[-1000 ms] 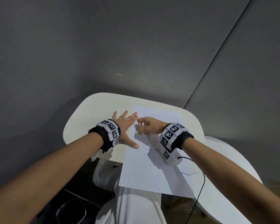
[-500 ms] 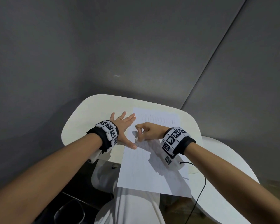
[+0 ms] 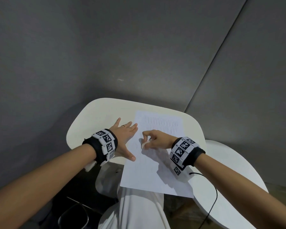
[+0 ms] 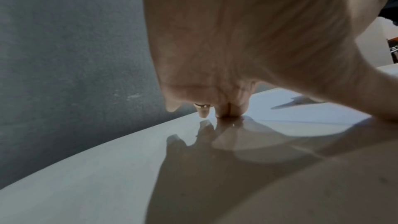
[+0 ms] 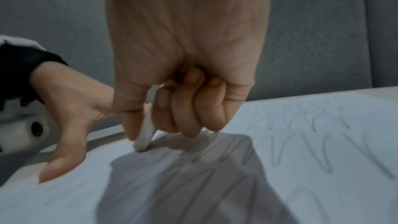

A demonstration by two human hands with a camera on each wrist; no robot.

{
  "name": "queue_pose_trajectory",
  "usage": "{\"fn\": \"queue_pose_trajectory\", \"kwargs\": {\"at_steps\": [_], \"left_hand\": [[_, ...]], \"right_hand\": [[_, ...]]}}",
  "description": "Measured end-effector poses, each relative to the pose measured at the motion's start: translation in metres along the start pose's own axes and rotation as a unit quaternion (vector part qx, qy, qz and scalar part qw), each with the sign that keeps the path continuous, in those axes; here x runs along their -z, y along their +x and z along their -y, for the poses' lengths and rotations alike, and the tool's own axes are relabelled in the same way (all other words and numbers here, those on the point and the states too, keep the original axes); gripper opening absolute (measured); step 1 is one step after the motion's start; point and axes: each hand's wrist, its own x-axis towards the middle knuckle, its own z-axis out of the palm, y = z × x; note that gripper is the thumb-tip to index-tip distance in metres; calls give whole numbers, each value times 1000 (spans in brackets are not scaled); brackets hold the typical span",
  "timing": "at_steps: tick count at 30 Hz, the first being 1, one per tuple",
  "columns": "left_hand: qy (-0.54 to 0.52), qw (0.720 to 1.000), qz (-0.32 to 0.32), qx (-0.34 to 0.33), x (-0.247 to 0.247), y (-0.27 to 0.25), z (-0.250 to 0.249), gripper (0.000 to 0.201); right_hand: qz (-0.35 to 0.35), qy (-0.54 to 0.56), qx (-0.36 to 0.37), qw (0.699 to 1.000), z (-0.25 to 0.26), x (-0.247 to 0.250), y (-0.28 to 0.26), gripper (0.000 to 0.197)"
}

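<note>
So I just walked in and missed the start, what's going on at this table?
A person is rubbing out pencil scribbles on a sheet of paper that lies on a white table. The right hand pinches what looks like a small white eraser, its tip down on the sheet. The left hand lies flat and spread beside it, thumb on the paper's left edge, steadying it. The marks at the far end are dark; those near the eraser look faint.

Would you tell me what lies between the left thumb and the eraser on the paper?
Only bare paper separates the left hand from the eraser, plainest in the right wrist view.
</note>
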Motion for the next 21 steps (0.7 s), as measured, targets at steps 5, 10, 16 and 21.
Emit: {"fn": "queue_pose_trajectory", "kwargs": {"at_steps": [5, 10, 16, 21], "left_hand": [[-31, 999, 9, 0, -5, 0, 5, 133], [-52, 999, 11, 12, -9, 1, 6, 133], [-65, 998, 3, 20, -18, 4, 13, 134], [-83, 996, -8, 14, -19, 6, 15, 137]], "right_hand": [[-134, -20, -28, 990, 9, 3, 11, 21], [-19, -26, -29, 999, 7, 6, 12, 20], [-62, 7, -31, 998, 13, 4, 23, 15], [-116, -7, -35, 993, 18, 1, 36, 13]]}}
